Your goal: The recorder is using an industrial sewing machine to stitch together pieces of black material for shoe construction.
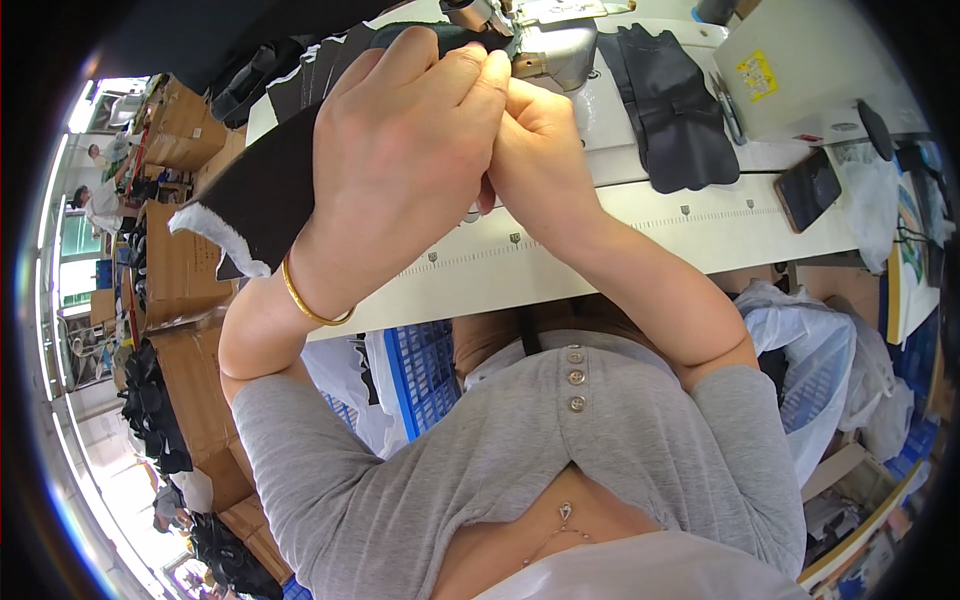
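At the upper centre of the frame, the left hand and the right hand meet with fingers curled, just beside the metal head of a sewing machine. Each grip is bent inward, but the knuckles hide the fingertips, so I cannot tell what either one pinches. A black piece of material with a ragged white edge reaches out past the left hand toward the upper left, partly hidden behind it. The pale tabletop carries a ruler scale along its front strip. Flat black pieces lie at the upper right, with a dark phone near them, toward the tabletop's right end.
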Tool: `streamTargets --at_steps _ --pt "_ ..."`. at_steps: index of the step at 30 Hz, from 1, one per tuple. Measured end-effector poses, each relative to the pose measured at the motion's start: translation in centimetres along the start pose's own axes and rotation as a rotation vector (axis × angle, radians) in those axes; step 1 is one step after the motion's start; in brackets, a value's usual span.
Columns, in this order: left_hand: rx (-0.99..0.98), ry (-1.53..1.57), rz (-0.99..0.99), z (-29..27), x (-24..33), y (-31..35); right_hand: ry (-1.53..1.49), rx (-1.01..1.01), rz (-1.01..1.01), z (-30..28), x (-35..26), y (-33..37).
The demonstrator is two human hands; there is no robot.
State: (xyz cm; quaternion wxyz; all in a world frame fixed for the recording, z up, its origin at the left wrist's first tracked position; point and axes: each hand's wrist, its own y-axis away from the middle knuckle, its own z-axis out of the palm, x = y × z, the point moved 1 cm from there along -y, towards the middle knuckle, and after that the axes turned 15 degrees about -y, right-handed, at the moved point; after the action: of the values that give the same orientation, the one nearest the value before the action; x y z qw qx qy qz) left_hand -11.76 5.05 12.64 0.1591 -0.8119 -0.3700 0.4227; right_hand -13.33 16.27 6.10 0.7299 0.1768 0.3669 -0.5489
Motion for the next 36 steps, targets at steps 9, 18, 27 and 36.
streamTargets --at_steps 9,18,27,36 --pt "0.021 0.027 -0.021 0.4 0.3 -0.4 0.035 0.003 0.002 -0.5 -0.5 0.1" --pt "-0.027 0.069 -0.08 -0.2 1.4 -0.7 0.098 -0.005 -0.005 -1.1 -1.3 0.4" --pt "0.004 0.005 -0.099 -0.3 3.3 0.3 0.198 0.052 -0.013 -1.8 -1.9 1.8" --pt "0.047 -0.043 -0.109 -0.3 4.4 -0.2 0.281 0.01 -0.138 -2.7 -1.9 2.0"
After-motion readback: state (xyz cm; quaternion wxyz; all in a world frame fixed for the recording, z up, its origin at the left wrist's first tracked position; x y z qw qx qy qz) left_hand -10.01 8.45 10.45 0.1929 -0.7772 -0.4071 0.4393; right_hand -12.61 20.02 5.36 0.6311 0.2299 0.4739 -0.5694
